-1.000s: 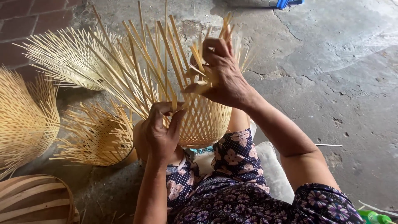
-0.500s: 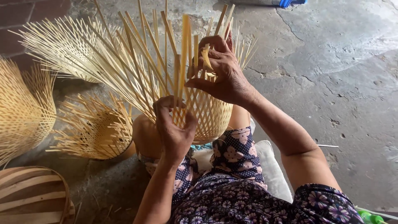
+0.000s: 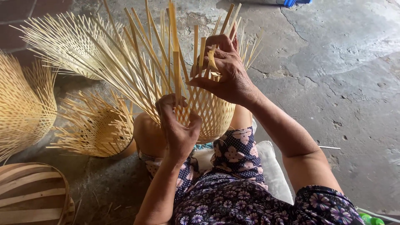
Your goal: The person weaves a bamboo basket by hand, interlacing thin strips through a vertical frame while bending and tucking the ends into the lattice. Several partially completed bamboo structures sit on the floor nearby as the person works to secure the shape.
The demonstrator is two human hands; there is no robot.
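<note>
An informal basket-weaving workspace on the ground; a cracked, stained concrete floor (image 3: pixel 333 75) fills the right; unfinished bamboo baskets (image 3: pixel 29 104) with loose splayed strips crowd the left; a brick wall (image 3: pixel 25 12) edges the far left corner.

I see both forearms bare, no sleeves reaching the wrists. The left hand (image 3: pixel 177 127) and right hand (image 3: pixel 227 73) carry no gloves or rings that I can make out. The dress (image 3: pixel 233 196), lower centre of the frame, is dark navy, printed with small pale-pink flowers and white dots, short-sleeved at lower right.
</note>
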